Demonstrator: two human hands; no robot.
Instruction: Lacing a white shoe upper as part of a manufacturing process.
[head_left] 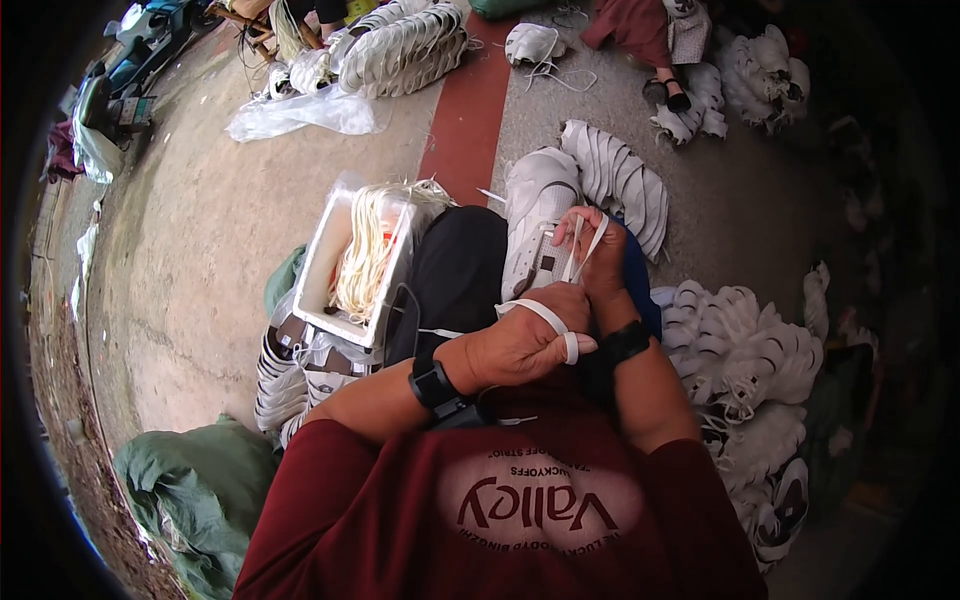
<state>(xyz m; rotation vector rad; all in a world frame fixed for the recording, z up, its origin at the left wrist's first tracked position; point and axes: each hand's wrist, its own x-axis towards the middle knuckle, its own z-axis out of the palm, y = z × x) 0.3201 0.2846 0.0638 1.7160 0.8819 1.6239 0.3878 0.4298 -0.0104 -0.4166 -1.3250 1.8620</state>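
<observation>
A white shoe upper (540,195) with an eyelet row lies across my lap. My right hand (597,250) is closed just over its throat, pinching a flat white shoelace (598,236) that forms a loop above the fingers. Nearer to me, my left hand (530,338) is closed with the lace drawn across its back and round the thumb. The fingertips of the left hand are partly hidden. Left of my knee stands a white foam box (313,262) with a bundle of cream laces (362,262) inside.
Nested white shoe uppers (622,185) stand beyond my right hand. A large heap of uppers (740,350) lies at my right. More uppers (280,385) sit below the box, beside a green sack (200,490). Further off are stacked uppers (405,50), a person's foot (672,95) and a parked scooter (130,60).
</observation>
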